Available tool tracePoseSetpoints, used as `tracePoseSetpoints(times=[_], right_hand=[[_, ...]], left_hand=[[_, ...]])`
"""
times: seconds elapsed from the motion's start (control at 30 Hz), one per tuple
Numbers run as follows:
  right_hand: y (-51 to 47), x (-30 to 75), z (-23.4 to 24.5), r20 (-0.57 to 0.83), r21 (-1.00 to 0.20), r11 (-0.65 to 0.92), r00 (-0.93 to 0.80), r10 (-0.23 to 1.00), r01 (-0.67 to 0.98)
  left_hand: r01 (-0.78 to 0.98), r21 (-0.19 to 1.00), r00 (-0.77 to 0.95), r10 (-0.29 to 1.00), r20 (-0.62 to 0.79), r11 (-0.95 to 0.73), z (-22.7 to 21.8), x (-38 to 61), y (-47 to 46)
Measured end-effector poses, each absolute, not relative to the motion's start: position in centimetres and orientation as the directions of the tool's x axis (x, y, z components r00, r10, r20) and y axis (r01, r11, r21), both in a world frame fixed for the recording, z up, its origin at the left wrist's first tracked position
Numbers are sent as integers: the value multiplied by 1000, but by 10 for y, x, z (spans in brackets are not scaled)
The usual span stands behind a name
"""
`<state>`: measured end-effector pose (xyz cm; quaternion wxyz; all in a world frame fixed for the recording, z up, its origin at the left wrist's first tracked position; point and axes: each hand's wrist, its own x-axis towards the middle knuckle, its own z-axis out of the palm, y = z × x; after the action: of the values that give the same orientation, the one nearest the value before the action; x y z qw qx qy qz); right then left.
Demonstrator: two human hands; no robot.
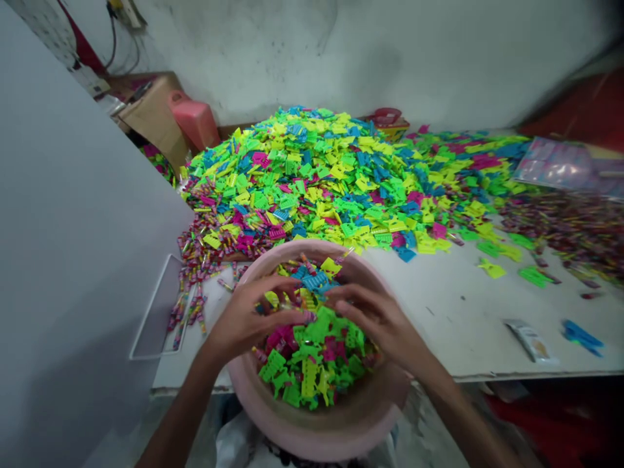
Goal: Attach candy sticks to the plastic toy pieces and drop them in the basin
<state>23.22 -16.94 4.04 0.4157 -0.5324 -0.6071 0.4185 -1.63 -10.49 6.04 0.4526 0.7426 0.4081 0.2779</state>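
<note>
A pink round tub [322, 442] stands low in front of me, holding a mix of flat plastic pieces in green, yellow, blue and magenta, and small striped wrapped sticks. My left hand [253, 315] is inside its left side, fingers curled, with a small wrapped stick [309, 316] at the thumb tip. From the right, my right hand [375, 315] reaches over the pieces with bent fingers and the thumb a little apart. Its fingertips are close to a blue plastic piece [316, 281] and a bright green piece [324, 322]; no held thing shows in it.
A large heap of plastic pieces [312, 175] covers the back of the white table [429, 312]. Wrapped sticks [195, 292] lie left beside a white wire frame [139, 338], more at right. A small packet [531, 341] and blue clip-like object [582, 337] lie near the front edge. A red jerrycan [195, 120] stands behind.
</note>
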Motion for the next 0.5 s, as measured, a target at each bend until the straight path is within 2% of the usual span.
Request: tracePoseSetpoints(times=[0.07,0.13,0.17,0.2,0.23,0.37,0.5], right_hand=[[-155,258,33,133,-942,100,82,988,320],[-136,290,17,183,-909,60,263,947,413],[-126,305,7,168,-868,-12,316,934,497],[-115,320,-4,153,-844,-63,352,923,532],[-104,332,-16,135,-826,-105,376,917,554],[-65,354,-59,27,-724,-285,439,898,628],[-41,345,-84,-62,-632,-405,478,876,661]], left_hand=[[397,875,341,930,141,-278,54,-45,-92],[551,810,91,979,182,-202,32,-79,-77],[659,739,-12,980,200,-142,17,-95,-70],[767,633,-19,981,192,-109,-2,-108,-64],[842,522,55,984,172,-139,-21,-119,-59],[865,447,184,973,136,-226,-87,-133,-59],[900,368,187,969,162,-235,-113,-128,-67]])
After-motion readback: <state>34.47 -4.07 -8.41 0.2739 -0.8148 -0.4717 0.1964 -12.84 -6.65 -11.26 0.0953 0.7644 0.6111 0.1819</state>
